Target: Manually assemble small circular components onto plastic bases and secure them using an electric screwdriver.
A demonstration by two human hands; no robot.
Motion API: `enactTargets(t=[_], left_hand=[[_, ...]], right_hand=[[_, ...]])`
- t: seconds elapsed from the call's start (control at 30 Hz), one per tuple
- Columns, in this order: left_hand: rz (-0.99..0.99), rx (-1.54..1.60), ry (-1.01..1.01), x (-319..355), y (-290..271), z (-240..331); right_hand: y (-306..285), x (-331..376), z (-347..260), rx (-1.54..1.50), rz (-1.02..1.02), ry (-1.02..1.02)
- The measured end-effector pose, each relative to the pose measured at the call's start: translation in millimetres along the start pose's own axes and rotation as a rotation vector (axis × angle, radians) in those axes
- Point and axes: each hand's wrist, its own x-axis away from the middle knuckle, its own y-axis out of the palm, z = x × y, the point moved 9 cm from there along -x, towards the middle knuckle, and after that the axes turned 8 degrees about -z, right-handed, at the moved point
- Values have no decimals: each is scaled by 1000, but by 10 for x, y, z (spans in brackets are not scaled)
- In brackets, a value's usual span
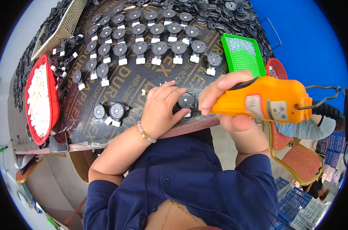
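Note:
My left hand (pixel 161 108) presses down on a round black plastic part (pixel 186 100) near the front edge of the dark wooden board (pixel 143 82). An orange electric screwdriver (pixel 264 100) lies in the grip of my right hand (pixel 227 100), its tip pointing at that part. Two similar black parts with white clips (pixel 109 113) lie to the left of my left hand. Rows of several finished black parts with white clips (pixel 151 38) fill the far half of the board.
A red tray of white clips (pixel 39 100) sits at the left edge. A green tray of small screws (pixel 243 55) and a red bowl (pixel 277 69) stand at the right. Loose black parts (pixel 220 13) pile at the back. A beige basket (pixel 64 27) is at far left.

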Motion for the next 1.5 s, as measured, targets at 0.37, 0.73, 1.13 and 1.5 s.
enactTargets(t=[0.37,0.73,1.13,1.5], left_hand=[[15,5,20,23,12,10],[41,-26,10,44,-19,-18],[8,-379,-350,909,-999,-436],[84,-466,-204,524,-1607,-1221]], right_hand=[[132,-5,195,-66,9,114],[239,-9,305,-187,-9,243],[-188,15,-141,35,136,-208],[-337,-85,-255,34,143,-229]])
